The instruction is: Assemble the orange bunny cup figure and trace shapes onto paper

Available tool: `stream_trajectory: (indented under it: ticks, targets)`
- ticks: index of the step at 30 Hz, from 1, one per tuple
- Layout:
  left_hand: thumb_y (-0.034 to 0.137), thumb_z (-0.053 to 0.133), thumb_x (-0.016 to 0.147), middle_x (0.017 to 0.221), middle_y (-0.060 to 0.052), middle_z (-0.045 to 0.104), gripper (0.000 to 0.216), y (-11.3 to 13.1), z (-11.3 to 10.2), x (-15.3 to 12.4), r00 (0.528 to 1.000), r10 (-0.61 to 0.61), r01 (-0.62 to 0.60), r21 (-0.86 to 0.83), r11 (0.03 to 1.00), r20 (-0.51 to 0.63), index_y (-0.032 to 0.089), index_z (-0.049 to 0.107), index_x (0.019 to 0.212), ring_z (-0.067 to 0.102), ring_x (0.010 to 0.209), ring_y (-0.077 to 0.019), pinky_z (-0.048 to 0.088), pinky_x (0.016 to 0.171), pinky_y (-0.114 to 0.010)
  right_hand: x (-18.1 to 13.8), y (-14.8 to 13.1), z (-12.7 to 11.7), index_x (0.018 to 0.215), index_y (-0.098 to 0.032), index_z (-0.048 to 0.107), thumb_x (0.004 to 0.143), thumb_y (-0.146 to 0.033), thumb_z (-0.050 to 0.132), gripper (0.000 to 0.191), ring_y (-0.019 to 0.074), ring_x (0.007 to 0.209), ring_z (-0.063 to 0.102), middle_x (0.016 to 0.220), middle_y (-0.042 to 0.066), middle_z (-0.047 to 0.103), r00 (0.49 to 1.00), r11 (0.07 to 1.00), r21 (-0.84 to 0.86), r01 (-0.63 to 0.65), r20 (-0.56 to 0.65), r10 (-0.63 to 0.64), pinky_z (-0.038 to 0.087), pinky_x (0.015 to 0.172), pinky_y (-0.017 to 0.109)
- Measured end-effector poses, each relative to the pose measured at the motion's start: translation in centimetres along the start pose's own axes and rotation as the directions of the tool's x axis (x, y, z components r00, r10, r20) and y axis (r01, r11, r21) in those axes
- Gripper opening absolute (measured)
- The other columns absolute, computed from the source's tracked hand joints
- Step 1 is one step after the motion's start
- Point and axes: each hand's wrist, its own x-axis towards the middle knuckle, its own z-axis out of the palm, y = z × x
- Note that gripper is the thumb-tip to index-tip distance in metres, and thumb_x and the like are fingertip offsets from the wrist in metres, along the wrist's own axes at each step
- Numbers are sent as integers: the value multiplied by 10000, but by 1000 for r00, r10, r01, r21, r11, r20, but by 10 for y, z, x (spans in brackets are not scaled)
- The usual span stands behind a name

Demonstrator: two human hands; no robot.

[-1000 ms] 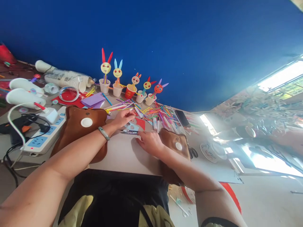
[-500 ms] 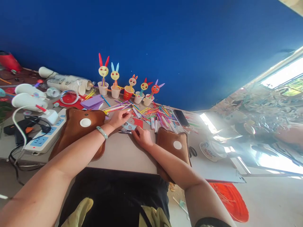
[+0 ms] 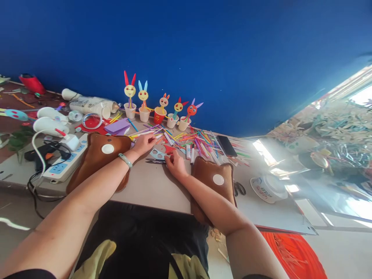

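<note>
Your left hand (image 3: 144, 144) is at the near edge of the scattered sticks (image 3: 202, 145), fingers curled; cannot tell whether they close on anything. A bangle (image 3: 125, 160) circles that wrist, and the forearm crosses over the left brown cushion (image 3: 100, 161).

Your right hand (image 3: 176, 164) rests low at the table (image 3: 157, 188), thumb and fingers bent, tips at the right end of the blue paper (image 3: 157, 154); cannot tell if they pinch it. The paper lies between your two hands, round holes cut in it. Just in front of it, nearer you, lies a slim dark tool (image 3: 155, 161), its right end close to your right fingertips. Red paper (image 3: 169, 148) lies just beyond the blue.

White markers (image 3: 190, 153) lie right of your right hand, a phone (image 3: 226, 146) farther right. The right brown cushion (image 3: 213, 174) is partly under your right forearm. Five rabbit figures (image 3: 163, 101) in cups line the blue wall (image 3: 186, 46).
</note>
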Motion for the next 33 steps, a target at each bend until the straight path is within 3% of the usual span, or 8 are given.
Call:
stream_trajectory:
  ticks: [6,12,17,21,26,29,33]
  targets:
    - [352,541,853,787,-51,738,255,-2,3,2,999,16,-17,24,1000,44,184,721,789,622,727,-191,439,691,-289,-1,-3,-2,1137,-162,681,905,-292,562,290,155,587,553,652,-7,638,998,995,-99,17,61,-11,354,609,256]
    - [330,543,880,791,-41,732,235,-6,6,0,993,77,-79,22,997,87,192,719,807,624,730,-186,417,672,-287,-6,-8,-7,1053,-203,759,879,-377,675,260,154,614,588,656,4,670,983,987,-138,78,174,-53,375,615,248]
    - [293,597,859,762,-27,726,169,1,4,-3,986,82,-91,55,994,147,193,716,794,622,701,-175,401,637,-278,-7,-3,-9,985,-203,768,840,-357,709,219,128,568,534,616,-24,628,977,994,-54,95,196,-82,374,607,239]
    - [298,641,836,803,-41,735,143,7,4,-6,957,125,-139,37,990,263,187,731,846,648,731,-187,434,669,-287,-10,-2,-11,840,-188,749,799,-316,733,135,107,534,458,550,-55,539,970,994,42,100,217,-106,356,599,235]
    - [316,695,804,1006,-80,728,230,7,-1,-9,908,230,-265,56,963,349,192,750,990,664,960,-245,482,844,-329,-19,-9,-14,821,-174,731,835,-296,699,127,98,549,432,567,-52,525,916,973,128,194,331,-227,345,597,230]
    - [336,719,794,1037,-83,694,292,2,-4,-9,891,264,-316,85,945,370,208,748,1055,648,994,-252,482,868,-333,-22,-12,-16,833,-184,723,852,-288,687,111,97,549,439,578,-50,536,876,958,126,257,389,-286,349,595,223]
    - [415,739,786,1004,-84,657,246,-5,-2,-8,881,233,-305,119,945,411,218,753,931,636,962,-256,475,832,-337,-24,-12,-17,836,-193,713,857,-272,686,86,91,534,446,567,-58,526,858,946,112,303,401,-322,346,592,214]
